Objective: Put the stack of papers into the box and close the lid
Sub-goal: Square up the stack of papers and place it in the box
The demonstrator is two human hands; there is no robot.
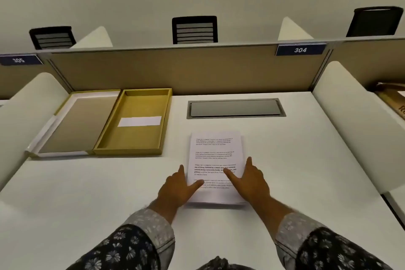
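Note:
A stack of printed white papers (215, 155) lies flat on the white desk in front of me. My left hand (178, 188) rests at the stack's left edge, thumb lying on the top sheet. My right hand (249, 180) sits at the right edge, thumb also on the sheet. Both hands have fingers spread and flank the lower half of the stack. To the left at the back stands the yellow box (133, 123), open, with a white slip inside. Its hinged lid (74, 125) lies flat open to the left.
A grey cable hatch (235, 108) is set in the desk behind the papers. A tan partition (175, 68) closes the back, and white curved dividers (350, 120) bound both sides. A cardboard item (392, 96) lies beyond the right divider.

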